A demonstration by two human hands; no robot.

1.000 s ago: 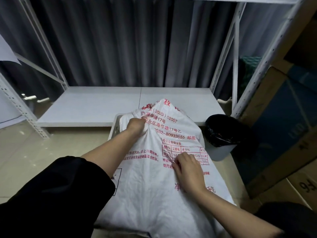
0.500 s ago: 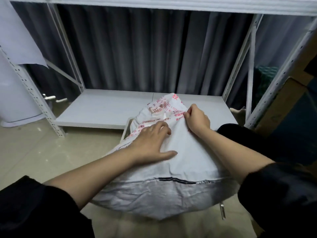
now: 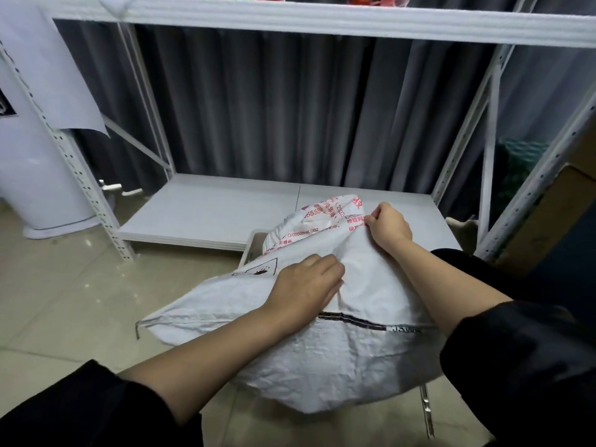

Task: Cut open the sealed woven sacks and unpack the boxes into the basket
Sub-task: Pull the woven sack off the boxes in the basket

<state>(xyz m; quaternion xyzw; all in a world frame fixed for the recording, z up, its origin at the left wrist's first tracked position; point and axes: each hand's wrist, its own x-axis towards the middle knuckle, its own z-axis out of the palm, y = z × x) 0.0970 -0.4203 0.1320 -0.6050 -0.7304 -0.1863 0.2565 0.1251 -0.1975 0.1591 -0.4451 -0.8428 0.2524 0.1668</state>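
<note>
A bulging white woven sack (image 3: 338, 359) with red print lies tipped over a white basket, whose rim (image 3: 250, 250) shows at the sack's far left. My left hand (image 3: 306, 287) pinches a fold of the fabric in the sack's middle. At the sack's far end my right hand (image 3: 387, 225) grips the bunched printed cloth. A dark seam line runs across the sack near me. No boxes are visible; the sack hides the basket's inside.
A white metal rack stands ahead, its low shelf (image 3: 209, 211) just beyond the sack, with grey curtains behind. A white cylinder (image 3: 35, 175) stands at the left. Cardboard boxes (image 3: 548, 214) lean at the right. Beige tiled floor surrounds the sack.
The sack has been tipped from upright to lying toward me. My right hand moved from its middle up to the far printed end; my left hand went down to the middle and now pinches the fabric.
</note>
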